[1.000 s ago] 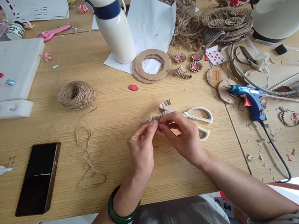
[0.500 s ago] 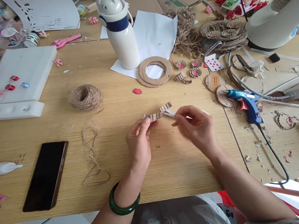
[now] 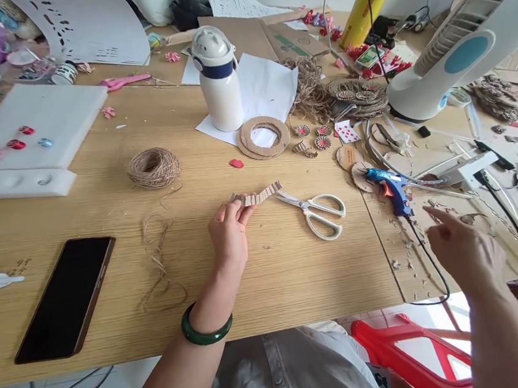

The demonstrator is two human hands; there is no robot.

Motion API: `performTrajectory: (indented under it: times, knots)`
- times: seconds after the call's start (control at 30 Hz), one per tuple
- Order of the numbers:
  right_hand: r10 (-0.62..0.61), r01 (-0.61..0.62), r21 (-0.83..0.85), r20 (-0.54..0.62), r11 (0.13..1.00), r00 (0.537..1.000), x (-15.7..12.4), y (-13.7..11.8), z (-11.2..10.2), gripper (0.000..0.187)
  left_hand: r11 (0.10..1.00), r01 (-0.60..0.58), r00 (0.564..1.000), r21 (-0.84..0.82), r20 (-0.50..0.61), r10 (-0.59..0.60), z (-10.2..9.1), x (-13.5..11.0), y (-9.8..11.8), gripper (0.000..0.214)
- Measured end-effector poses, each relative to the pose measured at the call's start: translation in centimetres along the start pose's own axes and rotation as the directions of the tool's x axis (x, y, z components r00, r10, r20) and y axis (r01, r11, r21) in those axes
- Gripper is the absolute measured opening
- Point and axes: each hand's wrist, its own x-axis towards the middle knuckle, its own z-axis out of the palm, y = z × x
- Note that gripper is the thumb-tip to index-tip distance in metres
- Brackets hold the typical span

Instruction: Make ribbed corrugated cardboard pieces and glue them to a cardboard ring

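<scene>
My left hand [image 3: 228,231] pinches a short corrugated cardboard strip [image 3: 263,195] between thumb and fingers, its free end pointing right. White-handled scissors [image 3: 304,204] lie on the table with their blade tips close to that end. At the right, over the table's edge area, my right hand [image 3: 466,249] reaches with the index finger stretched out and appears to hold nothing. Its fingertip is near curled cardboard scraps [image 3: 436,206]. Between the scissors and that hand lies a blue glue gun [image 3: 392,191] on its side. Red paper discs [image 3: 236,163] sit beyond the strip.
A twine ball [image 3: 153,168], a phone [image 3: 66,299] and a foam block [image 3: 61,122] are on the left. Behind stand a white bottle [image 3: 220,93] and cardboard rings [image 3: 243,144]. A white fan-like appliance [image 3: 435,70] and cables occupy the right. A red stool [image 3: 406,342] is below.
My right hand has left the scissors on the table and moved far right, past the glue gun. My left hand still holds the strip. The view has turned toward the right.
</scene>
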Motion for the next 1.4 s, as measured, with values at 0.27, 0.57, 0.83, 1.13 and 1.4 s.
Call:
performTrajectory:
  times: [0.27, 0.57, 0.83, 1.13, 1.4]
  knots:
    - [-0.269, 0.25, 0.317, 0.019, 0.915, 0.963, -1.4, -7.8, 2.3, 0.038, 1.0, -0.003, 1.0, -0.016, -0.024, 0.003, -0.6, 1.2, 0.2, 0.006]
    - [-0.597, 0.434, 0.657, 0.031, 0.617, 0.801, -1.1, -19.1, 6.5, 0.034, 0.999, 0.028, 0.995, 0.022, 0.091, -0.029, -0.9, 1.5, 0.9, 0.011]
    - [-0.735, 0.325, 0.84, 0.121, 0.434, 0.667, 0.4, -23.3, 8.6, 0.042, 0.99, -0.052, 0.984, 0.129, 0.178, 0.028, -0.5, 1.0, 1.1, 0.017]
    - [-0.486, -0.3, 0.912, 0.405, 0.281, 0.774, 1.5, -23.6, 8.7, 0.028, 0.972, -0.04, 0.98, 0.23, 0.198, -0.006, -0.7, 0.6, 1.1, 0.027]
    - [-0.366, -0.512, 0.852, 0.513, 0.107, 0.777, 0.2, -22.1, 8.9, 0.026, 0.908, 0.219, 0.813, 0.356, 0.448, -0.372, -0.6, -0.7, 0.6, 0.039]
